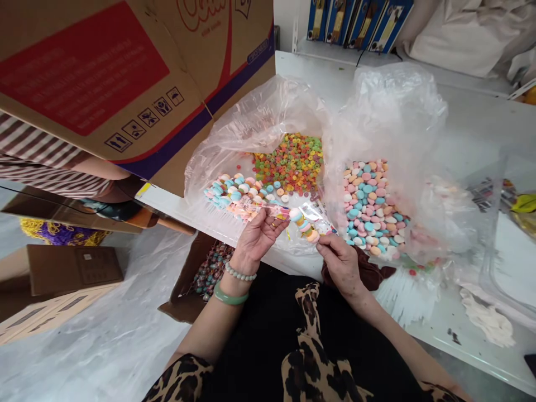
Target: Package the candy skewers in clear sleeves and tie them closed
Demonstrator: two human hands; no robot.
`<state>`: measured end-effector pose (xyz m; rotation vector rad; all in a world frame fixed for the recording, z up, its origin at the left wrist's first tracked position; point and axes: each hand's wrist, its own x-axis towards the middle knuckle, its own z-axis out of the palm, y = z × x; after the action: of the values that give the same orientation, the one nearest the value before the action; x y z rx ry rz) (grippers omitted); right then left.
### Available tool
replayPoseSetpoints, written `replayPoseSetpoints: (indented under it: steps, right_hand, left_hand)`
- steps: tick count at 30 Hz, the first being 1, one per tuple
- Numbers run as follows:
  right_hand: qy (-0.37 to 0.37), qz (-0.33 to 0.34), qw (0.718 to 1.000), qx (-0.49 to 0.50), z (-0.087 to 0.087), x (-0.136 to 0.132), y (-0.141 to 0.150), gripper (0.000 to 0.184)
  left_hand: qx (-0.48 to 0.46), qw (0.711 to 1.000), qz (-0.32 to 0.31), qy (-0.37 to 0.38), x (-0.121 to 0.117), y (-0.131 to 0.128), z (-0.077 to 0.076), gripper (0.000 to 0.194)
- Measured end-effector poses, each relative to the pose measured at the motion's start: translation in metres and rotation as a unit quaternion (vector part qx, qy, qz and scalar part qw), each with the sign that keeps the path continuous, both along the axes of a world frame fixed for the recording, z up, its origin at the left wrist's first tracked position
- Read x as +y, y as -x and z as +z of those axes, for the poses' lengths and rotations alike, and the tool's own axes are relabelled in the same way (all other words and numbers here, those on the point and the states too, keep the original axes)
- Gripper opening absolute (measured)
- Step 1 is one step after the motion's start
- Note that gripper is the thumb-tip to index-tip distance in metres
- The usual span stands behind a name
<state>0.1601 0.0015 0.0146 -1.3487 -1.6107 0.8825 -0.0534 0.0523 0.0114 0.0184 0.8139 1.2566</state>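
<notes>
A row of candies (305, 224) sits between both hands, already lined up; whether the clear film about it is sealed, I cannot tell. The left hand (260, 237) pinches one end, the right hand (341, 262) closes narrowly on the other. Plenty looks left: the left plastic bag (268, 114) holds coloured rings (293, 162) and pastel sweets (228, 188), the right plastic bag (397, 103) pastel discs (365, 195); below, a carton (179, 309) holds dark, blurred pieces (213, 271)
</notes>
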Motion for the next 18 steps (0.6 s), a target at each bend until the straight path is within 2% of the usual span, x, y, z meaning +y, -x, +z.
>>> replayPoseSetpoints:
  steps: [5,12,18]
  right_hand:
    - [-0.064,-0.012,0.995,-0.081,-0.0013,-0.0032,-0.0019,0.013]
    - [-0.058,-0.028,0.996,-0.062,-0.0018,-0.0038,-0.0015,0.012]
    - [-0.142,-0.039,0.985,-0.09,-0.0034,-0.0055,-0.0006,0.011]
  left_hand:
    - [-0.002,1.0,0.011,0.002,-0.0018,0.0029,0.0009,0.014]
    - [-0.014,1.0,0.024,0.011,-0.0003,0.0038,-0.0009,0.018]
    - [-0.045,0.999,0.023,0.019,-0.0004,0.0028,-0.0027,0.019]
